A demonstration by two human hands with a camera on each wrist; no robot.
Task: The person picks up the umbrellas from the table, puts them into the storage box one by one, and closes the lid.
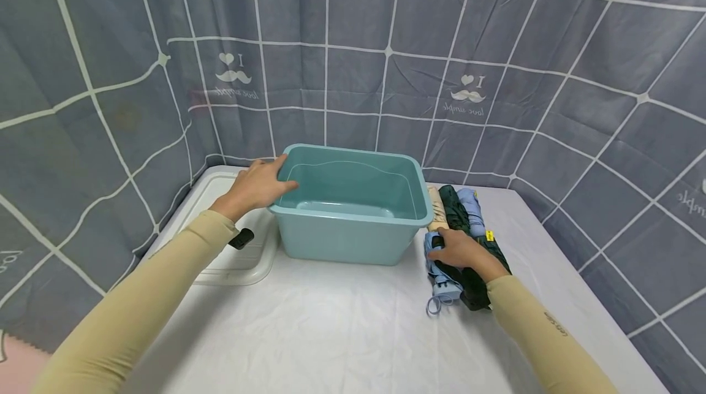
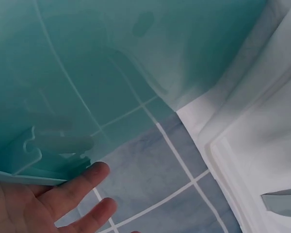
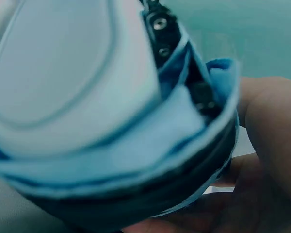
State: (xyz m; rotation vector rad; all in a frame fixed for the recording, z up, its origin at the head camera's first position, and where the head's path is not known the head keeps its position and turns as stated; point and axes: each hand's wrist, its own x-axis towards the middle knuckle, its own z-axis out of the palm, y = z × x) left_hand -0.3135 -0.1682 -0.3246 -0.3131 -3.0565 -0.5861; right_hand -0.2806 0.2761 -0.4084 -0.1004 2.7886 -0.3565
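Observation:
A teal plastic storage bin [image 1: 342, 238] stands on the white-covered table, its inside bare. My left hand [image 1: 259, 185] grips its left rim, thumb over the inner side and fingers outside; the left wrist view shows fingertips [image 2: 98, 171] beneath the rim. To the right of the bin, my right hand [image 1: 462, 250] holds a light blue folded umbrella [image 1: 445, 290]. Close up in the right wrist view, thumb and fingers wrap around the umbrella's [image 3: 72, 73] blue fabric by its pale handle end. Dark folded umbrellas lie under and beside this hand, partly hidden.
Behind the right hand lie a beige folded umbrella [image 1: 437, 207], a dark green one [image 1: 455, 210] and a periwinkle one [image 1: 472, 210]. A white lid [image 1: 242, 268] lies left of the bin. Grey checked curtains [image 1: 358, 75] enclose the table's back and sides.

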